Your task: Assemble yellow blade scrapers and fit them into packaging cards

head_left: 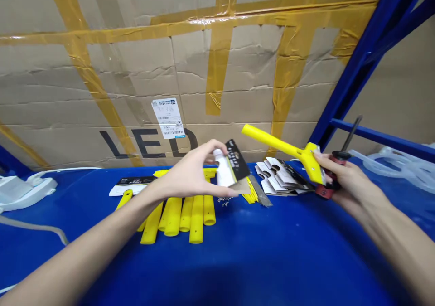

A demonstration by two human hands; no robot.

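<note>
My left hand (195,172) pinches a folded black-and-white packaging card (238,158) between thumb and fingers, above the middle of the table. In my right hand (356,186) are a yellow scraper (275,140), its long handle pointing left, and a screwdriver (352,133) with a red-and-black handle, its shaft pointing up. Beneath my left hand several yellow handles (172,217) lie side by side. Small screws (224,201) lie beside them, partly hidden. Between the hands are thin yellow strips (252,193), flat grey metal blades (261,192) and a pile of folded packaging cards (277,177).
A large taped cardboard box (136,84) stands behind the blue table (258,256). Another packaging card (131,186) lies at left, near a white power strip (32,192) with cables. Blue rack posts (360,65) and coiled clear tubing (401,163) are at right.
</note>
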